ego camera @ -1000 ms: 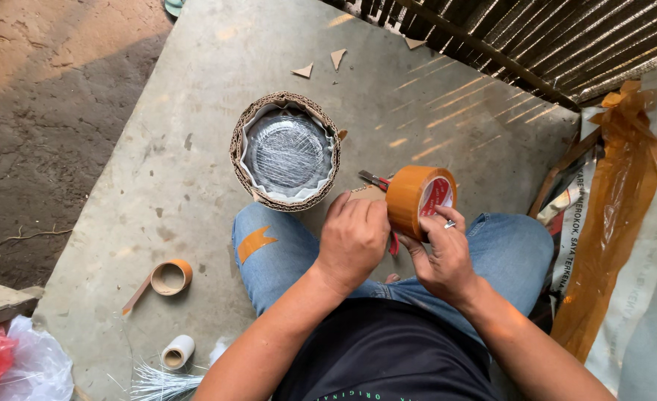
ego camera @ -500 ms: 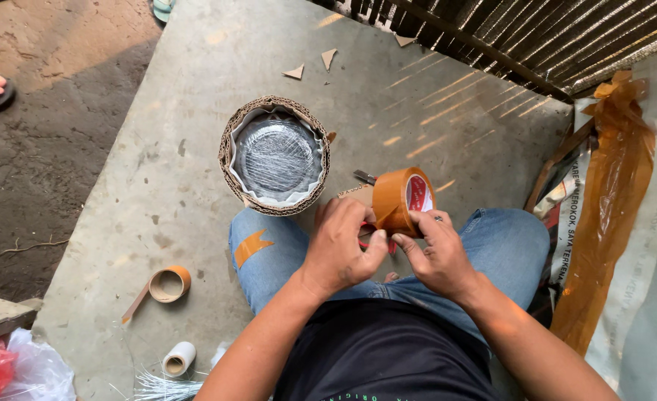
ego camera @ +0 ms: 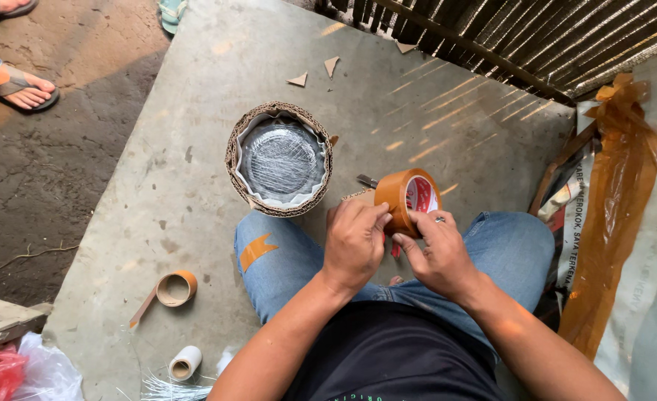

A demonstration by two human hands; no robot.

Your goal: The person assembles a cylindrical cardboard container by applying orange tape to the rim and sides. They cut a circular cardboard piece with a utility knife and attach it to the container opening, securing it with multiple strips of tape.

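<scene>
Head view: the person sits at the near edge of a grey concrete slab (ego camera: 194, 148), knees in blue jeans. Both hands meet over the right knee on a roll of brown packing tape (ego camera: 405, 199) that stands on edge, its red and white core label facing right. The left hand (ego camera: 354, 241) pinches the roll's near rim, thumb and fingertips pressed together on the tape. The right hand (ego camera: 438, 252) closes its fingertips on the same rim from the other side, a ring on one finger. A dark tool tip (ego camera: 367, 180) pokes out just behind the roll.

Just left of the roll, touching the left knee, stands a round corrugated cardboard ring (ego camera: 278, 159) lined with white paper around a clear glassy disc. A strip of brown tape (ego camera: 258, 251) is stuck on the left knee.

Toward the slab's near left corner lie a nearly spent tape roll (ego camera: 174, 288) with a loose tail and a small white spool (ego camera: 185, 362). Cardboard scraps (ego camera: 315, 72) lie at the far edge. Crumpled brown film (ego camera: 610, 215) hangs along the right edge over a printed sack. Another person's sandalled foot (ego camera: 22, 87) rests on the dirt, far left.
</scene>
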